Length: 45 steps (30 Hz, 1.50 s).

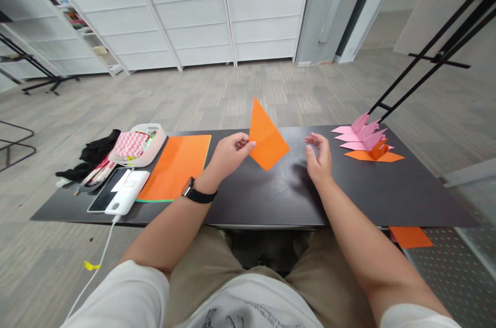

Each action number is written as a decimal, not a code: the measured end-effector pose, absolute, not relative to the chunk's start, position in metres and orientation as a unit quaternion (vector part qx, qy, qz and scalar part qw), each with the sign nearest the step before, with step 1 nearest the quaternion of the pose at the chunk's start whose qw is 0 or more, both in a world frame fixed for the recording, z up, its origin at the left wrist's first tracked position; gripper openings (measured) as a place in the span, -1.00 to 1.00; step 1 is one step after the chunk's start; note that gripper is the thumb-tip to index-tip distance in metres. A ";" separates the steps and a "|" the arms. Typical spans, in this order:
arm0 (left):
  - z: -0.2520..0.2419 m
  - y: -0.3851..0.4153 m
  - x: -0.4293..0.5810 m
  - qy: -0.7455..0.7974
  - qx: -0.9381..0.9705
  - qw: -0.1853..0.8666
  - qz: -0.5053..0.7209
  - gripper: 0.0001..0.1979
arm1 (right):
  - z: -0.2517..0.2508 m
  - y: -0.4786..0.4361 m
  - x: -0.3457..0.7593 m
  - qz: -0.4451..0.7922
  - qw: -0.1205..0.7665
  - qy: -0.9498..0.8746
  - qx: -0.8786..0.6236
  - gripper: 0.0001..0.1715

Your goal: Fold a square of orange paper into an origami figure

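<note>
My left hand (230,154) pinches the left corner of a folded orange paper (266,137) and holds it upright above the black table (271,188). The paper is kite-shaped with one point up. My right hand (319,158) hovers just right of the paper, fingers loosely spread and curled, touching nothing. A black watch sits on my left wrist.
A stack of orange sheets (176,165) lies at the left, beside a phone and white power bank (120,189), pens and a white tray (139,144). Folded pink and orange paper pieces (366,141) sit at the far right. An orange scrap (411,236) lies below the table edge.
</note>
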<state>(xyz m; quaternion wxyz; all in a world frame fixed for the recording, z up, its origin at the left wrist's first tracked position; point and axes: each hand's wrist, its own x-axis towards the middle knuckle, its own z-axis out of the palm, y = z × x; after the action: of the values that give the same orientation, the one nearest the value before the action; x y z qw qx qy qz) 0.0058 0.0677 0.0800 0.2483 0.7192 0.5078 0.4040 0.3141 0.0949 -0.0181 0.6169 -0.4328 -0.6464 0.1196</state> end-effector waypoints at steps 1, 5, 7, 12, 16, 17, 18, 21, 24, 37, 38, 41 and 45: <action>0.078 0.073 0.003 0.504 0.689 0.307 0.421 -0.78 | -0.019 0.096 0.314 0.132 0.609 -0.649 -0.437 -0.54; 0.048 0.083 -0.005 0.570 0.619 0.386 0.379 -0.46 | -0.022 0.094 0.309 0.157 0.548 -0.695 -0.438 -0.56; 0.030 0.080 -0.005 0.620 0.655 0.322 0.287 -0.34 | -0.020 0.091 0.305 0.139 0.495 -0.742 -0.431 -0.60; 0.013 0.068 -0.009 0.595 0.791 0.045 0.134 -0.61 | -0.010 0.083 0.296 0.116 0.310 -0.861 -0.386 -0.73; 0.014 0.077 -0.019 0.430 0.882 0.100 0.166 -0.81 | -0.009 0.077 0.287 0.126 0.235 -0.907 -0.326 -0.72; 0.012 0.080 -0.022 0.390 0.896 0.128 0.168 -0.79 | -0.009 0.076 0.284 0.130 0.225 -0.913 -0.313 -0.70; 0.010 0.082 -0.024 0.359 0.906 0.152 0.166 -0.75 | -0.010 0.076 0.282 0.134 0.216 -0.918 -0.304 -0.68; 0.003 0.085 -0.029 0.323 0.915 0.180 0.160 -0.71 | -0.012 0.074 0.278 0.145 0.199 -0.923 -0.294 -0.59; -0.002 0.085 -0.032 0.315 0.921 0.162 0.160 -0.80 | -0.013 0.074 0.278 0.149 0.189 -0.923 -0.300 -0.47; 0.009 0.078 -0.028 0.329 0.906 0.185 0.193 -0.82 | -0.015 0.082 0.279 0.131 0.237 -0.889 -0.369 -0.76; 0.009 0.078 -0.029 0.336 0.904 0.178 0.192 -0.81 | -0.015 0.083 0.279 0.135 0.238 -0.886 -0.374 -0.76; 0.009 0.079 -0.031 0.346 0.903 0.173 0.187 -0.75 | -0.013 0.086 0.282 0.143 0.233 -0.880 -0.388 -0.76; 0.007 0.079 -0.035 0.334 0.907 0.182 0.178 -0.73 | -0.004 0.099 0.281 0.145 0.229 -0.875 -0.401 -0.74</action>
<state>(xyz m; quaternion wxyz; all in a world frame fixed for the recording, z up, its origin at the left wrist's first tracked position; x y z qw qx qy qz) -0.0352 0.0786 0.0067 0.1821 0.9075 0.3343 0.1779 0.2809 0.0987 -0.0038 0.2285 -0.4008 -0.8752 0.1451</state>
